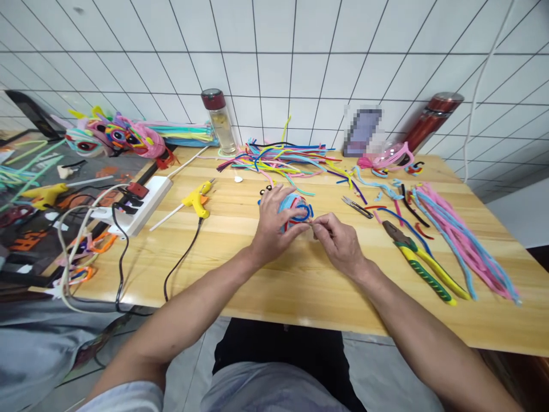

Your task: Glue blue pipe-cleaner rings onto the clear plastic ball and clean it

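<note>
My left hand (277, 223) is wrapped round a light-blue pipe-cleaner figure (303, 206) with red and dark-blue curled trim. Its fingers cover much of the figure's left side. At the figure's lower right edge, my right hand (337, 240) has thumb and forefinger pinched together close to the left thumb. What lies in that pinch is too small to make out. Small round black-and-gold pieces (266, 190) show just beyond my left fingers. Thread snips (357, 207) lie on the wooden table (266, 286) to the right of my hands.
Loose pipe cleaners (274, 157) are heaped by the wall. Yellow-and-green pliers (422, 266) and a pink-and-blue bundle (467, 246) lie rightward. To the left are a yellow glue gun (198, 200), a power strip (148, 200) and finished figures (115, 137). A glass bottle (219, 123) stands behind.
</note>
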### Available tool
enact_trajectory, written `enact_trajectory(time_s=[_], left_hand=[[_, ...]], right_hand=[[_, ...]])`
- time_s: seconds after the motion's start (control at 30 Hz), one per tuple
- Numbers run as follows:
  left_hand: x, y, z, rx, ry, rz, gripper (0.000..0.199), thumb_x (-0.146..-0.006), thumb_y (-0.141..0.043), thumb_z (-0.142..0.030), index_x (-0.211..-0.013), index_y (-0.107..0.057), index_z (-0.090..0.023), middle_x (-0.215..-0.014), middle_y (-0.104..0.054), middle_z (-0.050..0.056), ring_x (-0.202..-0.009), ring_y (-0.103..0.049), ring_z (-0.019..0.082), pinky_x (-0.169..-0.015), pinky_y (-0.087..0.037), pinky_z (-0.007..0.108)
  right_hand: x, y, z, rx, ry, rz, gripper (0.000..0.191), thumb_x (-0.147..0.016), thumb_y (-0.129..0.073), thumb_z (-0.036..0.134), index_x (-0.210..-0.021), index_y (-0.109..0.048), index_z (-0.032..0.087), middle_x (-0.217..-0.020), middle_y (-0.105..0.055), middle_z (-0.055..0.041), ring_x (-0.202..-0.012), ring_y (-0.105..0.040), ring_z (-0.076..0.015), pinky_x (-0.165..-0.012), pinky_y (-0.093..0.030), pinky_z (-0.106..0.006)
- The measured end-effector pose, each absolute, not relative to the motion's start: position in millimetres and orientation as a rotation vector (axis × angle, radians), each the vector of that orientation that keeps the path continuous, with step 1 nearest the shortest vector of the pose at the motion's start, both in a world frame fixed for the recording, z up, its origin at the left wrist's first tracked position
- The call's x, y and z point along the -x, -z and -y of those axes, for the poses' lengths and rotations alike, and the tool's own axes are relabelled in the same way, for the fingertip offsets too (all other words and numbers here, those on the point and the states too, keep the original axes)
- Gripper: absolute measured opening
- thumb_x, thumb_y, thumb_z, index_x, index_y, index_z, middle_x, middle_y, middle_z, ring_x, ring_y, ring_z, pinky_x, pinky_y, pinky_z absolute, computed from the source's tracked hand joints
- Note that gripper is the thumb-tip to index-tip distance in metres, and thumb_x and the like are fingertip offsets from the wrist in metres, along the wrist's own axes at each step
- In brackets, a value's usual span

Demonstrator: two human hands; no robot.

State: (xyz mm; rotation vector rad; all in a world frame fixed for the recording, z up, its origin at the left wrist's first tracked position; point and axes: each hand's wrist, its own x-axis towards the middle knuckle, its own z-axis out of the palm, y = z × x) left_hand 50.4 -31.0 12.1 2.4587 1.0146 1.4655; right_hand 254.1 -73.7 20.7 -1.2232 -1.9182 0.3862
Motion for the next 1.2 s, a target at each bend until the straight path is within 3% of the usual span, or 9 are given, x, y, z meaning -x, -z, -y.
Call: enact_trajectory(time_s=[0.1,0.3,0.5,0.57,0.67,0.8,0.9,1.07,1.2], left_hand=[[-51,-16,36,-2.476,-1.478,-0.936,0.027,-0.099,-0.061,-0.048,-0.091,-0.071,-0.024,-0.146,-0.061,0.008,-0.149,-0.045,0.029,-0.124,-0.031,0.061],[-44,-24,35,-2.14,-1.681,-1.052,0.029,-0.103,-0.056,-0.039,-0.083,-0.065,-0.02,-0.133,-0.068,0.009,-0.133,-0.058,0.023,-0.117,-0.044,0.05],[-29,-13,2,-1.665,-1.763,-1.282,0.045,-0.104,-0.049,-0.042,-0.067,-0.062,-0.019,-0.112,-0.068,0.009,-0.11,-0.065,0.02,-0.101,-0.053,0.037],[-26,-9,-6,-1.663,-1.769,-1.304,0.036,-0.102,-0.052,-0.043,-0.081,-0.068,-0.018,-0.121,-0.064,0.011,-0.118,-0.062,0.022,-0.106,-0.052,0.039],[-27,-4,-6,-1.893,-1.701,-1.201,0.032,-0.102,-0.053,-0.043,-0.119,-0.068,-0.02,-0.143,-0.053,0.013,-0.14,-0.05,0.026,-0.12,-0.041,0.047],[-38,1,7,-2.237,-1.383,-1.053,0.068,-0.088,-0.073,-0.053,-0.145,-0.052,-0.022,-0.161,-0.037,0.017,-0.152,-0.037,0.035,-0.125,-0.035,0.057],[-44,6,11,-2.308,-1.205,-1.036,0.082,-0.081,-0.081,-0.052,-0.148,-0.047,-0.021,-0.156,-0.043,0.019,-0.149,-0.041,0.037,-0.124,-0.037,0.058],[-41,11,7,-2.27,-1.318,-1.047,0.071,-0.082,-0.079,-0.042,-0.143,-0.049,-0.02,-0.142,-0.056,0.016,-0.14,-0.052,0.033,-0.119,-0.045,0.055],[-35,9,5,-2.198,-1.439,-1.139,0.068,-0.083,-0.078,-0.042,-0.14,-0.05,-0.019,-0.141,-0.057,0.015,-0.137,-0.054,0.032,-0.117,-0.047,0.053]], right_hand=[[-252,-22,78,1.155,-0.381,1.935,0.022,-0.104,-0.048,0.039,-0.095,-0.062,0.024,-0.071,-0.067,0.0021,-0.06,-0.062,-0.0136,-0.062,-0.046,-0.025],[-269,-18,68,1.3,-0.258,1.569,0.026,-0.103,-0.05,0.045,-0.091,-0.059,0.024,-0.066,-0.061,0.0046,-0.057,-0.053,-0.0127,-0.061,-0.044,-0.026],[-294,-12,39,1.474,-0.188,1.448,0.027,-0.099,-0.048,0.047,-0.099,-0.061,0.023,-0.077,-0.067,0.0011,-0.065,-0.058,-0.0157,-0.069,-0.044,-0.029],[-298,-9,33,1.498,-0.206,1.421,0.03,-0.098,-0.048,0.047,-0.106,-0.063,0.022,-0.082,-0.069,-0.0004,-0.068,-0.059,-0.0165,-0.07,-0.045,-0.03],[-302,-4,27,1.489,-0.243,1.402,0.033,-0.095,-0.049,0.046,-0.108,-0.067,0.021,-0.086,-0.071,-0.002,-0.071,-0.059,-0.0173,-0.072,-0.045,-0.03],[-301,-3,25,1.47,-0.313,1.396,0.034,-0.093,-0.051,0.047,-0.104,-0.07,0.021,-0.08,-0.07,-0.0005,-0.061,-0.056,-0.0156,-0.066,-0.045,-0.03],[-302,-3,24,1.46,-0.346,1.346,0.033,-0.092,-0.052,0.046,-0.102,-0.071,0.021,-0.075,-0.07,0.0007,-0.059,-0.054,-0.015,-0.064,-0.044,-0.029],[-326,-11,12,1.429,-0.375,1.174,0.038,-0.089,-0.055,0.048,-0.106,-0.073,0.02,-0.084,-0.073,-0.0019,-0.069,-0.058,-0.0149,-0.067,-0.047,-0.028],[-366,-23,-1,1.424,-0.405,1.006,0.047,-0.084,-0.059,0.05,-0.117,-0.071,0.019,-0.088,-0.073,-0.0024,-0.064,-0.057,-0.011,-0.06,-0.046,-0.024]])
